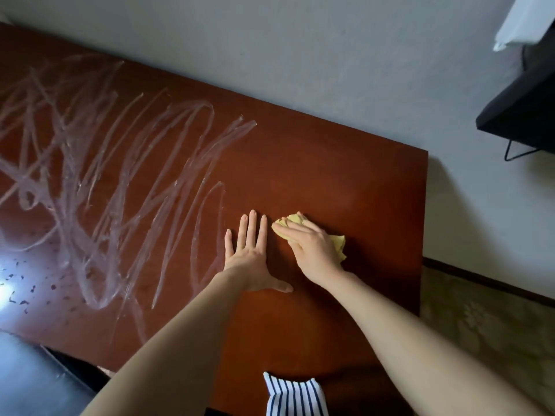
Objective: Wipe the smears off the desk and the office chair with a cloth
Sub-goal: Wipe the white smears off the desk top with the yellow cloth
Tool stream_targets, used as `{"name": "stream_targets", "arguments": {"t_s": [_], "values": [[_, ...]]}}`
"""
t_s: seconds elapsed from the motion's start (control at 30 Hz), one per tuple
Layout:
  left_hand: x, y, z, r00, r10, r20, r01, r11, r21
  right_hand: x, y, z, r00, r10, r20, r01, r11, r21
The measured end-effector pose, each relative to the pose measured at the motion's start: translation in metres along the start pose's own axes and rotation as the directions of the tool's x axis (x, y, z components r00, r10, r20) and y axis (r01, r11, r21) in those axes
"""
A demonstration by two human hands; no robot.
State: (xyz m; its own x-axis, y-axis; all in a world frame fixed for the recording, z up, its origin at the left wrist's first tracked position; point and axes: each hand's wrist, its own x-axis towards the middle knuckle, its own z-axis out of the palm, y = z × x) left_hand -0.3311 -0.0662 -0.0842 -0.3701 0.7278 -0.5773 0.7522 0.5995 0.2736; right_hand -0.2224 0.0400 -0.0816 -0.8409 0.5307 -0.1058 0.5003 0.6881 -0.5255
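Note:
A reddish-brown wooden desk (345, 175) runs from the upper left to the right, against a grey wall. Whitish looping smears (120, 181) cover its left and middle part; the right part looks clean. A crumpled yellow cloth (338, 241) lies on the desk under my right hand (312, 247), whose straight fingers press it down. Just left of it, my left hand (252, 253) rests flat on the bare wood with its fingers spread, right beside the nearest smear.
A black piece of furniture (522, 109) with a thin metal leg stands at the upper right, white fabric above it. Patterned carpet (486, 319) lies right of the desk. A glare spot with dark specks (18, 286) shows at the desk's left. Striped cloth (294, 397) shows at the bottom.

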Motion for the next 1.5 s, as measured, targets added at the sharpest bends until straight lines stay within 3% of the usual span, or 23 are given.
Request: {"name": "stream_targets", "arguments": {"t_s": [0.37, 0.5, 0.63, 0.77, 0.87, 0.97, 1.03, 1.1, 1.17, 1.23, 1.37, 1.5], "values": [[-0.041, -0.017, 0.017, 0.97, 0.176, -0.169, -0.186, 0.982, -0.043, -0.056, -0.024, 0.016, 1.0, 0.024, 0.019, -0.026, 0.998, 0.065], [-0.077, -0.02, 0.048, 0.948, 0.101, -0.301, -0.173, 0.959, -0.224, -0.084, -0.031, 0.019, 0.999, -0.02, 0.036, 0.018, 0.997, 0.07], [-0.111, -0.013, 0.072, 0.887, -0.024, -0.461, -0.184, 0.898, -0.399, -0.114, -0.027, 0.021, 0.989, -0.053, 0.14, 0.04, 0.995, 0.096], [-0.145, 0.0, 0.087, 0.873, -0.139, -0.468, -0.205, 0.765, -0.61, -0.131, -0.028, 0.011, 0.964, -0.065, 0.258, -0.003, 0.967, 0.255], [-0.165, 0.002, 0.089, 0.898, -0.171, -0.406, -0.206, 0.651, -0.73, -0.137, -0.045, -0.002, 0.949, -0.071, 0.308, -0.105, 0.849, 0.518], [-0.182, 0.002, 0.086, 0.918, -0.207, -0.34, -0.211, 0.471, -0.857, -0.139, -0.068, -0.011, 0.934, -0.09, 0.346, -0.191, 0.692, 0.697], [-0.188, 0.002, 0.079, 0.916, -0.273, -0.293, -0.215, 0.281, -0.935, -0.137, -0.078, -0.015, 0.921, -0.082, 0.382, -0.291, 0.508, 0.811], [-0.202, -0.002, 0.078, 0.906, -0.375, -0.198, -0.224, -0.027, -0.974, -0.138, -0.093, -0.012, 0.893, -0.134, 0.43, -0.374, 0.313, 0.873], [-0.21, -0.009, 0.079, 0.908, -0.398, -0.13, -0.225, -0.201, -0.953, -0.138, -0.103, -0.01, 0.865, -0.172, 0.471, -0.458, 0.111, 0.882], [-0.217, -0.012, 0.08, 0.923, -0.368, -0.116, -0.225, -0.27, -0.936, -0.139, -0.111, -0.007, 0.84, -0.183, 0.511, -0.518, 0.008, 0.855], [-0.223, -0.012, 0.08, 0.896, -0.414, -0.163, -0.309, -0.317, -0.897, -0.137, -0.117, -0.001, 0.841, -0.154, 0.519, -0.526, -0.005, 0.851], [-0.218, -0.015, 0.074, 0.894, -0.427, -0.137, -0.304, -0.353, -0.885, -0.132, -0.111, -0.004, 0.85, -0.143, 0.508, -0.522, -0.091, 0.848]]}}
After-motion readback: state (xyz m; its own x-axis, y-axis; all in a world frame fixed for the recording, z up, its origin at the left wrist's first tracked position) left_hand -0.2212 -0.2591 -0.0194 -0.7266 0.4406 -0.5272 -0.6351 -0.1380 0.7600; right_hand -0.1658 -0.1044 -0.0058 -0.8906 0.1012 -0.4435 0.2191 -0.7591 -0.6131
